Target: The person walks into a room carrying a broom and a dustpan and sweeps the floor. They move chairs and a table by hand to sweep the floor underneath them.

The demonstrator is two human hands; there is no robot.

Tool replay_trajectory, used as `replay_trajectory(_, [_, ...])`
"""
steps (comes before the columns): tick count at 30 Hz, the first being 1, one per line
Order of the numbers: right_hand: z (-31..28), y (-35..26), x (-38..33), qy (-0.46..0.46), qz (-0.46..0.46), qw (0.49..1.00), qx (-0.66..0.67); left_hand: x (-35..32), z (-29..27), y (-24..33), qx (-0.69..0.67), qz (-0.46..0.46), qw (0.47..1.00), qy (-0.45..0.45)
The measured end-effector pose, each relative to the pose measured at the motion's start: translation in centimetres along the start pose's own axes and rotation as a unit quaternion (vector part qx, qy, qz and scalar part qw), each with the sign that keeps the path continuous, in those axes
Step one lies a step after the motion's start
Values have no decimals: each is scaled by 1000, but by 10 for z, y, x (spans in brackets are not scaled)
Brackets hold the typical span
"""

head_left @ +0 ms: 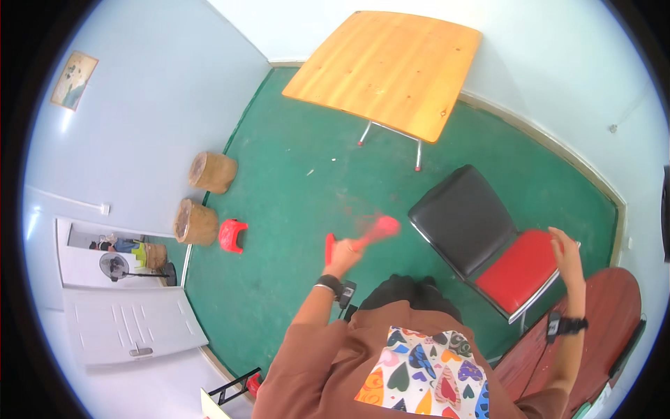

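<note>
My left hand [343,258] is closed round a red thing [385,227] in front of my body. One end of it is rounded and pinkish, and a shorter red piece sticks up on the hand's left side; motion blur hides its exact kind. A faint red smear trails above it. My right hand [569,262] is out to the right, over the outer edge of the chair's red pad [513,269]. Its fingers are slightly bent and apart from the thumb, with nothing seen in them. I cannot tell whether it touches the chair.
The chair's black pad [464,220] faces the wooden table [391,66] at the back. A dark red board [607,314] is at right. Two brown stump-like stools [195,222] and a small red stool [232,236] stand left. Beyond them are a white door [132,325] and fan [114,266].
</note>
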State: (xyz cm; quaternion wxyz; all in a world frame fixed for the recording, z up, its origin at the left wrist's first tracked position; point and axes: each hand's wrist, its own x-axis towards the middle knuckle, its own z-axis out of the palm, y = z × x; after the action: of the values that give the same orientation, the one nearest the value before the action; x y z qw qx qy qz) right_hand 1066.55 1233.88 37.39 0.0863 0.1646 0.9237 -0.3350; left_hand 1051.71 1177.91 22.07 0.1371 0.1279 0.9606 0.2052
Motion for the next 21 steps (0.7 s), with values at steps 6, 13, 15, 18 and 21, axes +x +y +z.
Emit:
replay_trajectory(6, [53, -165, -38, 111, -205, 856, 461, 10, 51, 116, -40, 218, 954, -202])
replay_trajectory(13, [26, -157, -86, 227, -237, 765, 554, 32, 28, 203, -104, 310, 938, -116])
replay_trajectory(15, [35, -173, -91, 302, -233, 705, 598, 44, 37, 224, -128, 351, 922, -99])
replay_trajectory(18, [63, -189, -94, 298, -236, 662, 645, 59, 67, 226, -188, 324, 923, -92])
replay_trajectory(21, [115, -242, -66, 426, -152, 709, 542, 79, 81, 177, -265, 313, 906, -102])
